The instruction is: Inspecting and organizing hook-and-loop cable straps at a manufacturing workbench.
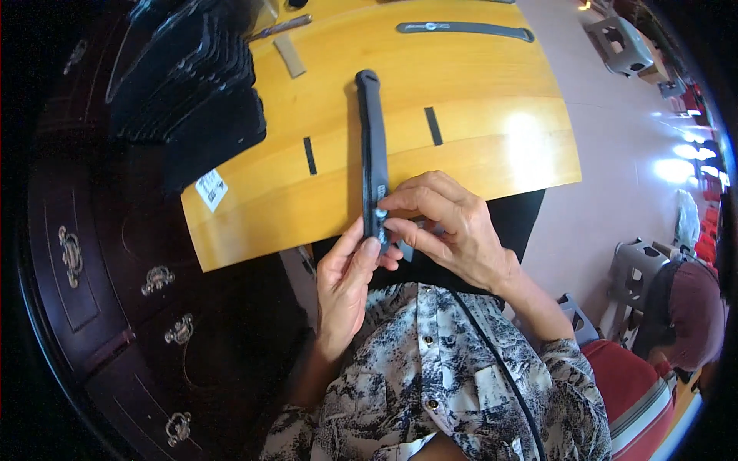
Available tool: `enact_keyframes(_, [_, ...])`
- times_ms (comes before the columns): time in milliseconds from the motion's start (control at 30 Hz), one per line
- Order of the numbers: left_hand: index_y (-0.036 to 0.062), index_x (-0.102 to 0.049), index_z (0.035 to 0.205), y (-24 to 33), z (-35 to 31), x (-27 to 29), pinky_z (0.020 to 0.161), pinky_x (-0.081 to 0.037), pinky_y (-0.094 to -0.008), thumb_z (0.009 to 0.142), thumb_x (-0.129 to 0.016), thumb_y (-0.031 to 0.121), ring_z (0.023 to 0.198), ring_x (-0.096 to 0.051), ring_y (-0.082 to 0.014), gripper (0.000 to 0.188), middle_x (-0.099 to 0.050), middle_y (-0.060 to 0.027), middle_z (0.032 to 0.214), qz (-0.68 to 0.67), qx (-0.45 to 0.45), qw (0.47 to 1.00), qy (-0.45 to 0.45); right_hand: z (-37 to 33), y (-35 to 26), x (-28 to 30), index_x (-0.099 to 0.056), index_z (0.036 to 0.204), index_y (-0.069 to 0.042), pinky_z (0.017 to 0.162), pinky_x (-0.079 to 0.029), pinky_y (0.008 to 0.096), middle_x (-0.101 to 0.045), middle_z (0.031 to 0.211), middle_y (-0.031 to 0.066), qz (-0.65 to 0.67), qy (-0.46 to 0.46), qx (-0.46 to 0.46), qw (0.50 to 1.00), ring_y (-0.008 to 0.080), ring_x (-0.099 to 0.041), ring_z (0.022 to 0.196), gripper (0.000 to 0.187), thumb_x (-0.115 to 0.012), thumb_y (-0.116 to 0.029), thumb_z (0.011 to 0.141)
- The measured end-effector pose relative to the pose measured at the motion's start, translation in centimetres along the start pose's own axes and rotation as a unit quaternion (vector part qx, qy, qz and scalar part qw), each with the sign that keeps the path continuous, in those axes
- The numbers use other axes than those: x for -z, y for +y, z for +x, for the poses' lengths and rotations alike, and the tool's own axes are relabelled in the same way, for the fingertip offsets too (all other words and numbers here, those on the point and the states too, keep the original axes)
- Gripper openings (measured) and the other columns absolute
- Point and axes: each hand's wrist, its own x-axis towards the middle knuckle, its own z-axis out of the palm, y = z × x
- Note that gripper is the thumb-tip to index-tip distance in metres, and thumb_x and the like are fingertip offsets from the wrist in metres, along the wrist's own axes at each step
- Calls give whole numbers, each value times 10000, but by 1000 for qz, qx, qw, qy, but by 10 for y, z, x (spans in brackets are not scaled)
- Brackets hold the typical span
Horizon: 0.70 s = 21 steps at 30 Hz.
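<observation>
A long dark grey strap [374, 146] with white print runs from my hands out over the yellow table, folded so that its layers lie together. Its far end curls into a rounded loop. My left hand [347, 276] grips the near end, thumb on top and fingers beneath. From the right, my right hand [450, 223] pinches the strap's edge by the white print with thumb and forefinger. What lies between those fingertips is too small to make out. Behind the right hand a small greyish piece shows partly. A second grey strap [465, 28] lies flat at the table's far side.
The yellow table [492, 84] bears two short black strips [433, 126], a tan strip [290, 57] and a white label [211, 189]. Stacked black pieces [215, 92] stand at the left, near dark drawers [69, 253]. Grey stools [638, 273] and another person [646, 361] are at the right.
</observation>
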Motion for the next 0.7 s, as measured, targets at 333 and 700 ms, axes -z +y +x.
enact_keyframes(333, [-54, -437, 1347, -4, -2, 2, 804, -495, -258, 945, -563, 57, 952, -590, -118, 435, -603, -97, 1158, 15, -18, 1000, -2, -30, -3, -8, -672, 950, -32, 593, -521, 292, -643, 932, 99, 11, 8, -56, 998, 218, -636, 801, 173, -723, -84, 793])
enact_keyframes(700, [-56, -445, 1289, -8, 5, 4, 776, -549, -283, 862, -661, 3, 901, -629, -155, 482, -620, -124, 1059, -12, -4, 1000, 15, -43, -8, -7, -705, 959, -30, 542, -510, 271, -669, 888, 105, -28, 14, -30, 999, 203, -640, 778, 191, -734, -42, 770])
